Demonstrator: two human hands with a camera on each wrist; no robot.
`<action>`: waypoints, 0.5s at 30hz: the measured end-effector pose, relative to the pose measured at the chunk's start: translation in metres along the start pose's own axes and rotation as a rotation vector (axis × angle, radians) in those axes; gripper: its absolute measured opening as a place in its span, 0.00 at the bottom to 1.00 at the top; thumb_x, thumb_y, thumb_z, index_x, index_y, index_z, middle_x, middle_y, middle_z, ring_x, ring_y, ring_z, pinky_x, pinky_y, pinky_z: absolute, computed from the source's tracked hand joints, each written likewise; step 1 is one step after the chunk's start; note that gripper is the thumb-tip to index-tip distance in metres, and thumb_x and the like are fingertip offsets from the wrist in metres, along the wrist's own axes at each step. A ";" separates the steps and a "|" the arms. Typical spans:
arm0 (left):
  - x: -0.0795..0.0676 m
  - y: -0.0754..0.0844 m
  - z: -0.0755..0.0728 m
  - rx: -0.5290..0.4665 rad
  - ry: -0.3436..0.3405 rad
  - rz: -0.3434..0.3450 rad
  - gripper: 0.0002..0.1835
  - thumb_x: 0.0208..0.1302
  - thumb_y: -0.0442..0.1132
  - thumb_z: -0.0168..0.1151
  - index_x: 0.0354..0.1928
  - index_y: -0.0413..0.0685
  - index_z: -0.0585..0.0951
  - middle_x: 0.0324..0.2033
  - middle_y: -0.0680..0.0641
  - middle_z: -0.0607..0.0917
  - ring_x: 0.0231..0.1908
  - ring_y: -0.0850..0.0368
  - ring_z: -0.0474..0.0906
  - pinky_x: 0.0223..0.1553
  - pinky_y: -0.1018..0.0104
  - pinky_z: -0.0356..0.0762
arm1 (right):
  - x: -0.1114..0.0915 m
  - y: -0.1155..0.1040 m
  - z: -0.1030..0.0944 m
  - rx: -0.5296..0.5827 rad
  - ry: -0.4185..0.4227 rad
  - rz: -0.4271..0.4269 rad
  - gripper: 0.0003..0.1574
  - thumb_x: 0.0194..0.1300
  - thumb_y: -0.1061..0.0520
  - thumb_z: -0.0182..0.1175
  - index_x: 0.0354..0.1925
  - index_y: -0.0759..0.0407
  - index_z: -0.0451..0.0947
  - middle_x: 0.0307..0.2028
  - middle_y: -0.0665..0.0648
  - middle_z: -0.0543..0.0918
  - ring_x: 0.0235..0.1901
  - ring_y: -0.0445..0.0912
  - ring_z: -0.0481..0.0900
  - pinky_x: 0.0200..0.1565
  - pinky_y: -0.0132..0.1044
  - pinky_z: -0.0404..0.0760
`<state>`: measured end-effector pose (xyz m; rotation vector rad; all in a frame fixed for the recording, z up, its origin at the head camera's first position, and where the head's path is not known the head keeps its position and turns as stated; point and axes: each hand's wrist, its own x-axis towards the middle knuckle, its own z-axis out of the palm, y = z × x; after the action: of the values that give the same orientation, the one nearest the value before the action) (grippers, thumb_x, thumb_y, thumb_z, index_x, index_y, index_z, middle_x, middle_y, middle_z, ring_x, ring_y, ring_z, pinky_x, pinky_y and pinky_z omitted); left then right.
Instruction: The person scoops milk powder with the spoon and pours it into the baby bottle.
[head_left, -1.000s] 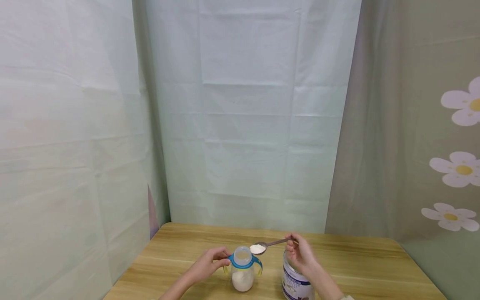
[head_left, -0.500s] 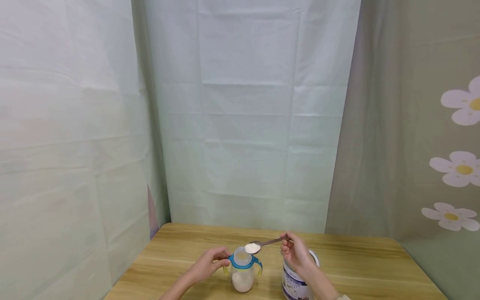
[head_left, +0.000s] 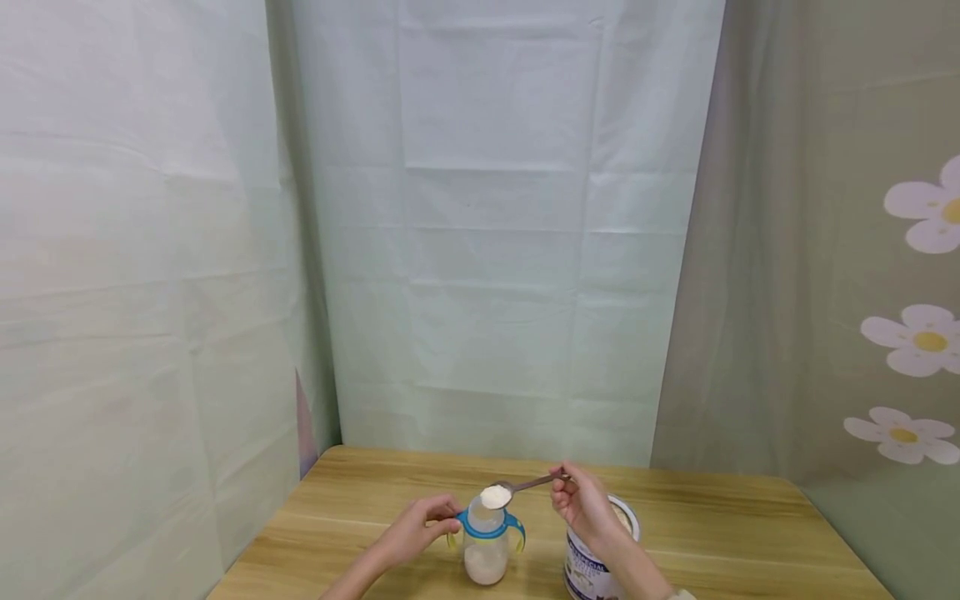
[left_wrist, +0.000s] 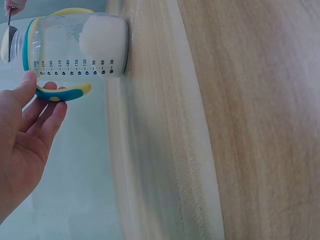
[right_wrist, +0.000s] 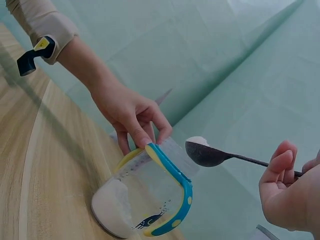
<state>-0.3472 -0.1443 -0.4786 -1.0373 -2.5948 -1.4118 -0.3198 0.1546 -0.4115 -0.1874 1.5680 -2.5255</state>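
A clear baby bottle (head_left: 486, 554) with a blue and yellow two-handled collar stands upright on the table, its mouth uncapped. White powder (left_wrist: 104, 44) fills its lower part. My left hand (head_left: 420, 527) pinches one of the bottle's handles (left_wrist: 65, 94) between thumb and fingers. In my right hand (head_left: 588, 508) I grip the handle of a dark spoon (right_wrist: 207, 154). Its bowl, heaped with white powder (head_left: 495, 497), is held level over the bottle's mouth. Below my right hand stands a white and purple powder can (head_left: 588, 571), open at the top and partly hidden by the hand and forearm.
The wooden table (head_left: 375, 479) ends at a pale curtain (head_left: 487, 333) behind it. More cloth hangs at the left, and a flowered curtain (head_left: 795, 333) at the right. A dark band with a small device (right_wrist: 42, 50) sits on the left wrist.
My right hand has moved left with the loaded spoon, from beside the bottle to over its mouth. More of the can's opening shows now. My left hand and the bottle have stayed still.
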 end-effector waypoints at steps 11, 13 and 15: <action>0.000 0.000 0.000 -0.007 -0.001 -0.017 0.09 0.66 0.46 0.59 0.42 0.51 0.81 0.39 0.53 0.87 0.42 0.65 0.83 0.48 0.66 0.80 | 0.000 0.001 0.004 -0.122 -0.111 -0.043 0.17 0.78 0.53 0.39 0.36 0.54 0.73 0.27 0.47 0.73 0.25 0.35 0.71 0.29 0.22 0.71; 0.000 0.000 0.000 -0.006 -0.002 -0.022 0.09 0.67 0.46 0.59 0.42 0.51 0.81 0.40 0.53 0.87 0.42 0.65 0.83 0.48 0.64 0.80 | 0.000 0.001 0.005 -0.140 -0.123 -0.047 0.17 0.78 0.53 0.39 0.37 0.54 0.73 0.27 0.47 0.73 0.25 0.36 0.71 0.30 0.23 0.71; 0.000 0.001 -0.001 -0.007 -0.003 -0.024 0.09 0.67 0.46 0.59 0.42 0.50 0.81 0.40 0.53 0.87 0.42 0.65 0.83 0.49 0.62 0.80 | 0.000 0.001 0.006 -0.156 -0.127 -0.049 0.17 0.78 0.52 0.39 0.37 0.54 0.73 0.26 0.47 0.73 0.26 0.36 0.71 0.30 0.23 0.71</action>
<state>-0.3468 -0.1442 -0.4773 -1.0135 -2.6146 -1.4270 -0.3185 0.1484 -0.4097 -0.4018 1.7290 -2.3739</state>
